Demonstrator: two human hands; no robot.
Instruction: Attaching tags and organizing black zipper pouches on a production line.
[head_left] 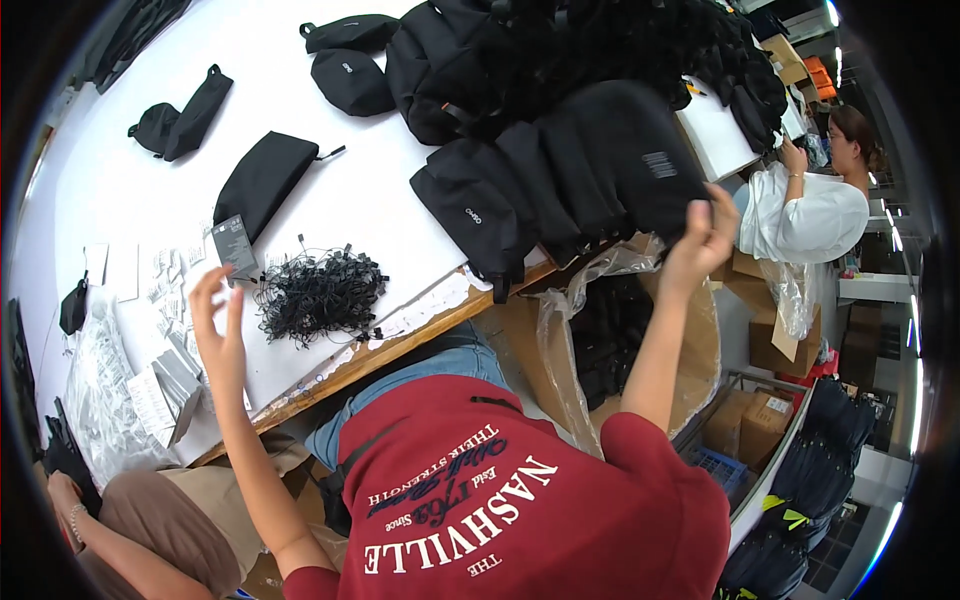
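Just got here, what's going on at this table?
A person in a red shirt is handling black bags at a white table. Their right hand holds the near corner of a black bag, blurred, beside other bags. Their left hand is at a dark grey card; whether it grips it isn't clear. The card overlaps a black pouch lying on the table, and a tangle of black cords sits just right of that hand.
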